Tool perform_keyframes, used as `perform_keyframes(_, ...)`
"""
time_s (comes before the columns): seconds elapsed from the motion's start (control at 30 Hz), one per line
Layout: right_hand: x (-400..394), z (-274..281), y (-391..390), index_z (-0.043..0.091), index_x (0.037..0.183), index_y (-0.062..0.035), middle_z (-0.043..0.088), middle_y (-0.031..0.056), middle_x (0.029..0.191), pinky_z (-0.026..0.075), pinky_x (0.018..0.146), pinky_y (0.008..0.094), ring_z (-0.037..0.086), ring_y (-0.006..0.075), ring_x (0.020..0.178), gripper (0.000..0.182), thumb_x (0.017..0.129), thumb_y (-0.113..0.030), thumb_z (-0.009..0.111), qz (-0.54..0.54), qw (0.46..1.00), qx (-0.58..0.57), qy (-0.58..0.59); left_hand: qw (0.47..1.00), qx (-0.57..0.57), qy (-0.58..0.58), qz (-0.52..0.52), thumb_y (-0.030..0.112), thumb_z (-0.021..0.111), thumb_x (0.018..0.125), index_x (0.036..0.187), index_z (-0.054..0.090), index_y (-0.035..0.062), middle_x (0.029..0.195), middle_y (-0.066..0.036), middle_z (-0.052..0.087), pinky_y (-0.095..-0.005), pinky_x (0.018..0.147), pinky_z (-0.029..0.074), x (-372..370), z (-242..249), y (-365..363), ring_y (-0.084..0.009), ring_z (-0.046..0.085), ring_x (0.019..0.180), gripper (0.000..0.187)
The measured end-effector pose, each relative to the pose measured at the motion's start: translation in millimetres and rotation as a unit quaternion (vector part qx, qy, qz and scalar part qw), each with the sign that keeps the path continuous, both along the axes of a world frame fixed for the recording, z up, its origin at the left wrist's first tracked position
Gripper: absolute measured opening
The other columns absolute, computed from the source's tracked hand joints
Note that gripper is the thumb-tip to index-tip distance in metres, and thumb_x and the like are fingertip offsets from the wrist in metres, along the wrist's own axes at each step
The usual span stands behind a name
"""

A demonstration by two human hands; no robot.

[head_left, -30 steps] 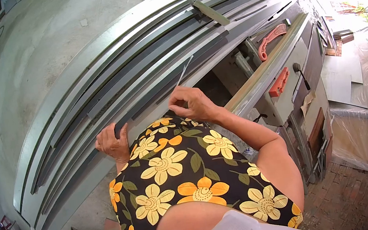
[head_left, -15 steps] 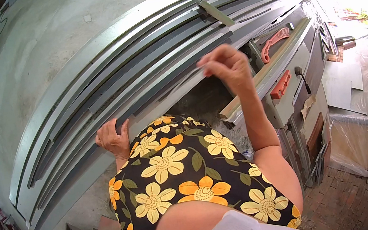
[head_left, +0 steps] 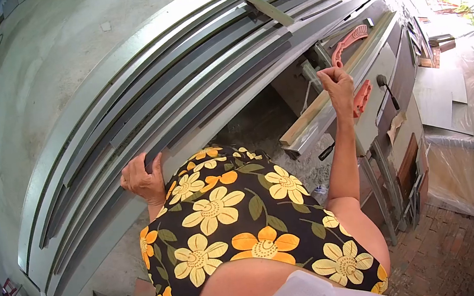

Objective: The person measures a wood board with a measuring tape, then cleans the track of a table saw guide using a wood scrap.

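My left hand (head_left: 143,179) is closed around a long dark grey profile strip (head_left: 223,92) near its close end, thumb on one side and fingers on the other. It rests at the edge of a bench (head_left: 189,153) just beyond my flowered top. My right hand (head_left: 338,86) is raised to the right, thumb and fingertips pinched together. Whatever sits in that pinch is too thin to make out. Behind it lie a wooden bar (head_left: 309,120) and a curved pink handle (head_left: 350,42).
More long grey strips (head_left: 175,53) lie along the bench, with a short flat piece (head_left: 270,9) across them. A red-orange holder (head_left: 362,99) and a black-handled tool (head_left: 387,90) are on the right side. Plastic-wrapped panels (head_left: 465,176) stand on the brick floor (head_left: 427,248).
My right hand has moved right and slightly down, away from the strips, still pinched. My left hand has barely moved on the dark grey profile strip.
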State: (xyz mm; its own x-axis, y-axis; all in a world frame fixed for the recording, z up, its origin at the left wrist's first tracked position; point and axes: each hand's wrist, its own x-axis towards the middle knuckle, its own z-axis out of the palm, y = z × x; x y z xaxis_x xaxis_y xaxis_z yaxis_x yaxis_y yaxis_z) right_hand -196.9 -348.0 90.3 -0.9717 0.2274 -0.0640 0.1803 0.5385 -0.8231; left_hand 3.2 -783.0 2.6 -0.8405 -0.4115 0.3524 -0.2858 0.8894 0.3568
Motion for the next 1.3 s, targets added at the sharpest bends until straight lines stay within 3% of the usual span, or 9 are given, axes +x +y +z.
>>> perform_keyframes(0.07,0.9,-6.4,-2.4,0.066,0.076,-0.0007,0.059,-0.0013,0.064,0.041,0.053,0.0236,0.053,0.0056,0.059,0.019,0.081,-0.016,0.076,-0.016,0.995,0.1,-0.024,1.0,-0.003,0.002,-0.002,0.035,0.082,0.07,0.096,0.068,0.0132,0.09,-0.002,0.067,-0.0397,0.087,0.035,-0.5,0.1,-0.2,-0.0239,0.06,0.09,0.038)
perform_keyframes(0.2,-3.5,-16.7,-4.2,0.066,0.075,-0.0043,0.063,0.0075,0.065,0.047,0.061,0.0366,0.061,0.0229,0.061,0.032,0.08,-0.034,0.075,-0.01,0.948,0.304,-0.093,1.0,-0.004,0.007,-0.002,0.035,0.082,0.07,0.096,0.068,0.0131,0.089,-0.002,0.067,-0.0396,0.087,0.035,-0.7,-2.7,-0.8,-0.0239,0.06,0.09,0.038)
perform_keyframes(0.3,-7.7,-14.7,-13.1,0.068,0.078,-0.0058,0.066,0.0119,0.07,0.049,0.067,0.041,0.065,0.0317,0.07,0.034,0.08,-0.04,0.072,-0.011,0.939,0.324,-0.11,1.0,-0.001,0.006,0.0,0.036,0.082,0.069,0.096,0.067,0.013,0.089,-0.002,0.067,-0.0396,0.087,0.035,-1.0,-3.7,-1.3,-0.024,0.06,0.09,0.038)
perform_keyframes(0.4,-13.9,-34.2,0.1,0.071,0.083,-0.0075,0.069,0.0129,0.076,0.05,0.071,0.0418,0.067,0.0323,0.076,0.033,0.082,-0.041,0.069,0.035,0.96,0.277,-0.028,1.0,0.0,0.007,0.0,0.037,0.082,0.07,0.095,0.067,0.0131,0.089,-0.002,0.066,-0.0398,0.086,0.035,-0.2,-3.4,-1.1,-0.0241,0.059,0.09,0.038)
perform_keyframes(0.5,-26.0,-26.0,-2.0,0.072,0.086,-0.0091,0.07,0.013,0.078,0.05,0.073,0.043,0.067,0.0339,0.078,0.033,0.083,-0.041,0.066,0.036,0.935,0.313,-0.162,1.0,0.0,0.004,0.0,0.039,0.08,0.071,0.096,0.067,0.0138,0.089,-0.002,0.066,-0.0396,0.087,0.035,-0.4,-5.1,-1.7,-0.0237,0.059,0.091,0.038)
perform_keyframes(0.6,-33.9,-35.3,-2.3,0.073,0.084,-0.0105,0.07,0.0123,0.077,0.05,0.075,0.0443,0.066,0.0358,0.079,0.031,0.084,-0.041,0.065,0.031,0.934,0.329,-0.138,1.0,-0.001,-0.003,0.002,0.043,0.079,0.072,0.097,0.068,0.0147,0.09,-0.001,0.066,-0.0389,0.088,0.034,0.9,-7.2,-2.2,-0.0226,0.059,0.092,0.039)
perform_keyframes(0.7,-47.6,-74.9,14.1,0.072,0.084,-0.0092,0.069,0.0105,0.071,0.051,0.07,0.04,0.068,0.0297,0.074,0.03,0.085,-0.038,0.064,0.051,0.944,0.326,0.009,1.0,-0.004,-0.003,0.003,0.043,0.079,0.072,0.097,0.067,0.0149,0.09,-0.001,0.066,-0.0389,0.088,0.034,0.6,-7.3,-1.9,-0.0225,0.059,0.092,0.039)
perform_keyframes(0.9,-96.4,-76.5,-11.8,0.069,0.084,-0.0024,0.067,0.0048,0.068,0.045,0.048,0.0226,0.061,0.0092,0.054,0.041,0.085,-0.043,0.066,0.002,0.989,0.002,-0.149,1.0,-0.003,-0.004,0.003,0.041,0.079,0.072,0.097,0.067,0.0146,0.09,-0.002,0.066,-0.039,0.088,0.034,-0.2,-6.9,-1.3,-0.0231,0.059,0.092,0.038)
perform_keyframes(1.3,-136.1,-101.0,-19.4,0.063,0.08,-0.0072,0.066,0.0025,0.07,0.034,0.039,0.0155,0.053,0.0021,0.049,0.028,0.087,-0.034,0.068,-0.008,0.948,-0.15,-0.282,1.0,-0.003,0.009,-0.002,0.041,0.079,0.072,0.096,0.068,0.0131,0.091,-0.003,0.066,-0.0387,0.088,0.034,0.8,-5.8,-0.8,-0.0242,0.059,0.091,0.038)
